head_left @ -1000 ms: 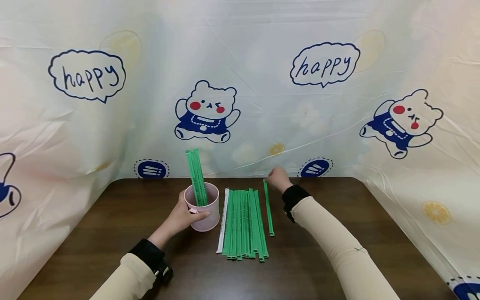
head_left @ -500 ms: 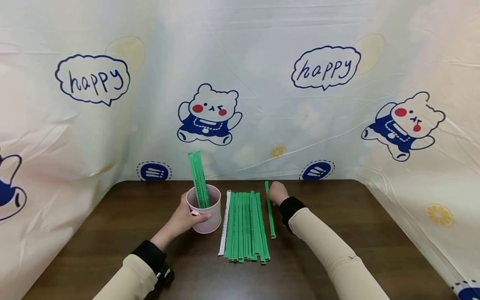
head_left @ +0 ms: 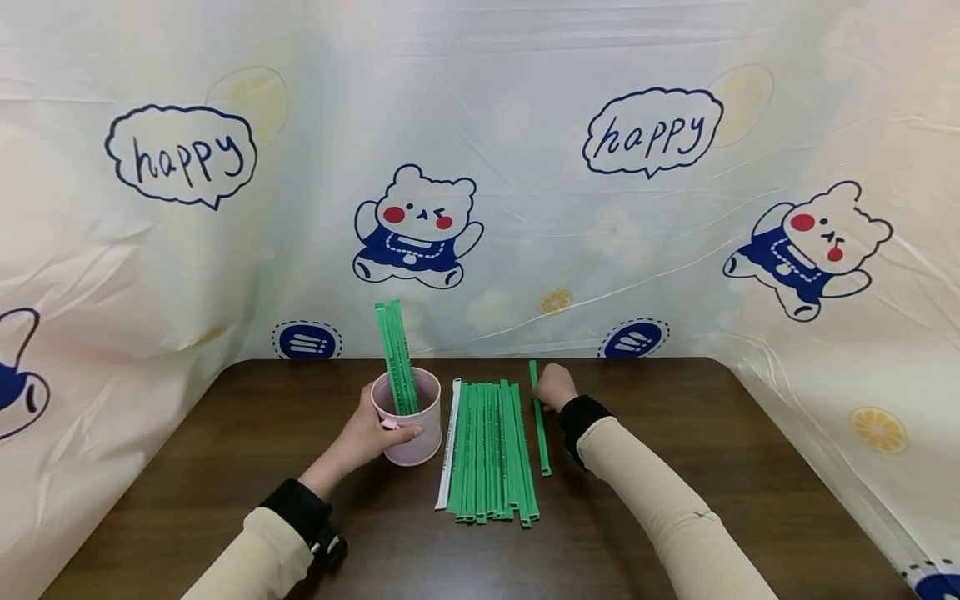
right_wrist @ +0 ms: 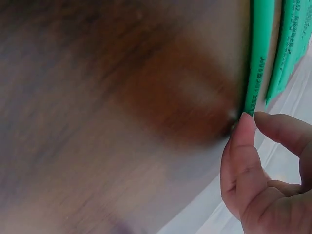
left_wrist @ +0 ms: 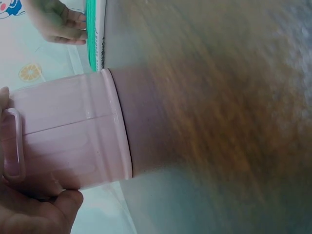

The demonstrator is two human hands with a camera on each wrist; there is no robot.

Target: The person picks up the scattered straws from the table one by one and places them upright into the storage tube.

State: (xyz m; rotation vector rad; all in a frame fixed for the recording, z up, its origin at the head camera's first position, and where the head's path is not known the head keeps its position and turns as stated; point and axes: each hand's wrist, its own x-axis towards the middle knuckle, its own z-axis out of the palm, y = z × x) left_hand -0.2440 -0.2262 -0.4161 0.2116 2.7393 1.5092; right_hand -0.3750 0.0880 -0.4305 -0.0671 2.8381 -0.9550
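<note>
My left hand point(head_left: 372, 431) grips a pink metal bucket point(head_left: 416, 442) from its left side, thumb across the front near a small handle. Inside the bucket a few long green strips point(head_left: 399, 358) with black print lean to the left. In the left wrist view the bucket point(left_wrist: 63, 131) appears sideways. My right hand point(head_left: 557, 387) pinches a single green strip point(head_left: 542, 442) lying on the table. The right wrist view shows thumb and forefinger meeting at this printed strip point(right_wrist: 261, 53). Between the hands lies a row of several matching green strips point(head_left: 491, 450).
One white strip point(head_left: 448, 446) lies at the left edge of the row, close to the bucket. All stand on a dark brown wooden table point(head_left: 637, 533). A printed curtain point(head_left: 525, 167) rises right behind the table's far edge.
My right hand has shifted a little toward me along the single green strip, off its far end. The left hand keeps its grip on the bucket. The head view has wobbled slightly.
</note>
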